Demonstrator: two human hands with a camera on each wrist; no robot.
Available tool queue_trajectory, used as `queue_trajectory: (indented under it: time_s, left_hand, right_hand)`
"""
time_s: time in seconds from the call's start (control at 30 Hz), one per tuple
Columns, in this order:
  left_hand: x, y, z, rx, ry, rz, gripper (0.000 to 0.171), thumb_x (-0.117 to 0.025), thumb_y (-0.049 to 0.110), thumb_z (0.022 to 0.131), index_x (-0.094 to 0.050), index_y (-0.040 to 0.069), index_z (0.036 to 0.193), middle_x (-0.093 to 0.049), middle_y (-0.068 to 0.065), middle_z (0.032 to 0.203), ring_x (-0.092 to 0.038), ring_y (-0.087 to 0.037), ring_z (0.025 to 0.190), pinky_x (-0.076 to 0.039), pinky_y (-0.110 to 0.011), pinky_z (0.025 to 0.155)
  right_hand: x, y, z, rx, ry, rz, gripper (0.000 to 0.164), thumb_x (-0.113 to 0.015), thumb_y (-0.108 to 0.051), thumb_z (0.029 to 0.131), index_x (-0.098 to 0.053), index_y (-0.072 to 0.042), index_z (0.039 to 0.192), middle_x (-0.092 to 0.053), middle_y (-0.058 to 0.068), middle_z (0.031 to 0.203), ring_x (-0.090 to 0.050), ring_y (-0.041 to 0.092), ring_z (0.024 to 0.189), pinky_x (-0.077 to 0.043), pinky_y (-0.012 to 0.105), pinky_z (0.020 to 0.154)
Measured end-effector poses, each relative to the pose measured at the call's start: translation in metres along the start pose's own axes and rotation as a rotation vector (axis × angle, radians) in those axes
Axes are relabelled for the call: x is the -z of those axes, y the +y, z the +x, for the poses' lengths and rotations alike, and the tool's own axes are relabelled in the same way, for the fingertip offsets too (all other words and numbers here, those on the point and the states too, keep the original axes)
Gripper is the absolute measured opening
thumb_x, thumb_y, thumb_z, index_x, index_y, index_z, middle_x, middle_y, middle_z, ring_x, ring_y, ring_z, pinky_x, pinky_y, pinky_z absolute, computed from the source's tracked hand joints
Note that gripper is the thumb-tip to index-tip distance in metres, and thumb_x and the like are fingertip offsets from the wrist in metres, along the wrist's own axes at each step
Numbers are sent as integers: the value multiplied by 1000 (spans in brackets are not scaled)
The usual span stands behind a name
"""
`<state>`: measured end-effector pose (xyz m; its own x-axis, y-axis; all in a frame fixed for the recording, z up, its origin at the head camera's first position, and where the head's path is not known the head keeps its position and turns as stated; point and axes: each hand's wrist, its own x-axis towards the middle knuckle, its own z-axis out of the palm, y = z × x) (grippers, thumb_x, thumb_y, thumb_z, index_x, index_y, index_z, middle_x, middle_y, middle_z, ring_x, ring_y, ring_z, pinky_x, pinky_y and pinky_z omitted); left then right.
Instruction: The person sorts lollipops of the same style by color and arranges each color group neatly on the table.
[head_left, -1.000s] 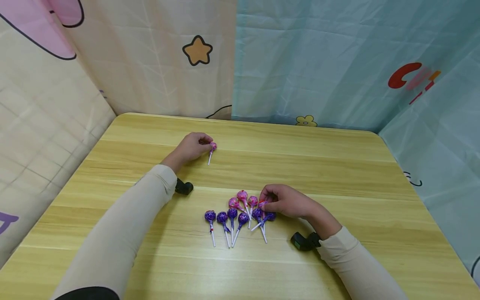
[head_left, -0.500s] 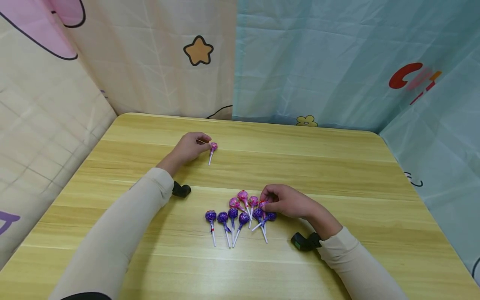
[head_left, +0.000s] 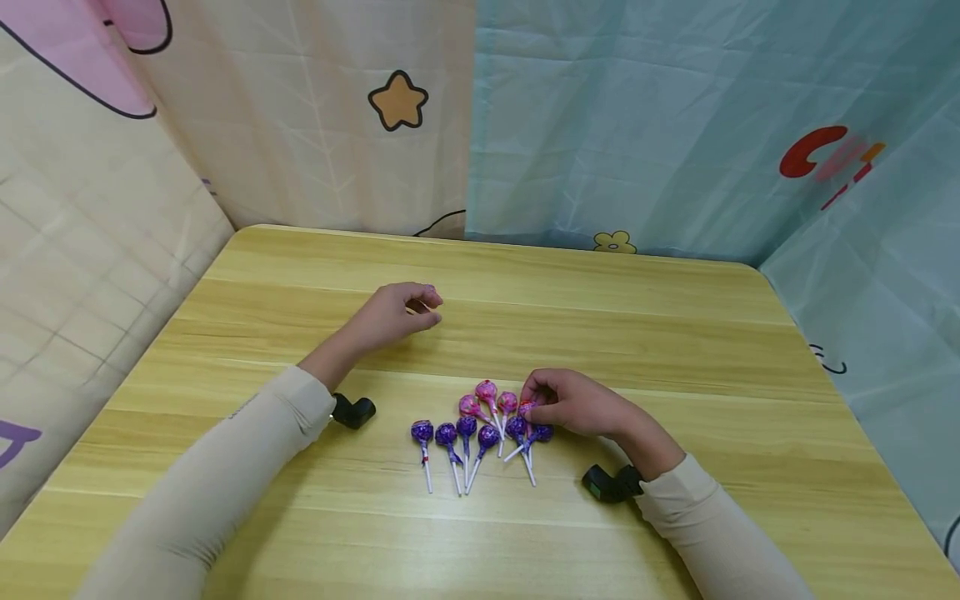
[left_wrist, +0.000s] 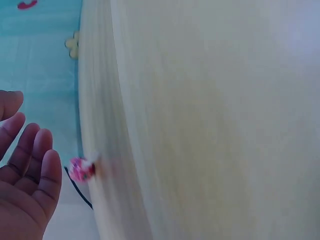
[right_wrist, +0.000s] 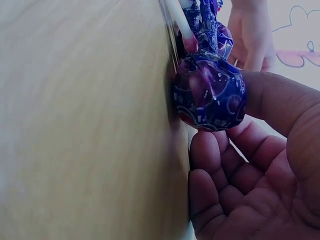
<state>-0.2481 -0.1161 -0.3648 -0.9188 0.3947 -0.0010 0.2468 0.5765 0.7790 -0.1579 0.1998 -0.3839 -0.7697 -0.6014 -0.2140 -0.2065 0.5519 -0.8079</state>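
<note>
My left hand (head_left: pixel 392 317) hovers over the far left of the table with thumb and fingers apart, holding nothing. In the left wrist view, a pink-wrapped lollipop (left_wrist: pixel 81 170) lies on the table beyond those fingers; the hand mostly hides it in the head view. My right hand (head_left: pixel 577 404) rests at the right end of a lollipop group, thumb and forefinger pinching a pink lollipop (head_left: pixel 527 408). Several purple lollipops (head_left: pixel 446 434) lie in a row with sticks toward me, and pink ones (head_left: pixel 486 390) lie behind them. A purple lollipop (right_wrist: pixel 210 92) partly covers the right thumb in the right wrist view.
The wooden table (head_left: pixel 675 333) has rounded far corners. Printed curtains (head_left: pixel 637 125) hang behind it and at both sides. Black wrist cameras (head_left: pixel 611 483) sit at both cuffs, close to the tabletop.
My left hand has let go of the pink lollipop, spread its fingers and come slightly nearer and to the right. The right hand stays at the group.
</note>
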Motion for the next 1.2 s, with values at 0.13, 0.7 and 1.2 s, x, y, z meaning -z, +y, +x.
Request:
queue_trajectory:
  time_s: [0.13,0.7,1.2]
  left_hand:
    - [-6,11,-16,-63,-37,28,28,-70,18,94,-68,2,117,-66,-7,111,-62,-21,100,-53,-35,81]
    - [-39,41,-52,-166,-223,50,26,-73,15,91,-68,2,113,-68,-2,103,-65,-14,93,-55,-28,80]
    - [-56,35,-58,-176,-298,109,14,-74,17,90,-71,10,102,-65,5,93,-61,-9,83,-53,-25,72]
  right_hand:
    - [0,0,-1,-7,2,-3,6,-66,-9,95,-63,-11,99,-60,2,85,-54,18,75,-46,29,64]
    - [0,-2,0,-13,2,0,6,-66,-10,95,-63,-11,99,-59,2,84,-53,18,74,-45,29,64]
    - [-1,-2,0,0,6,4,7,-67,-10,94,-63,-7,99,-58,3,83,-52,18,73,-44,29,63]
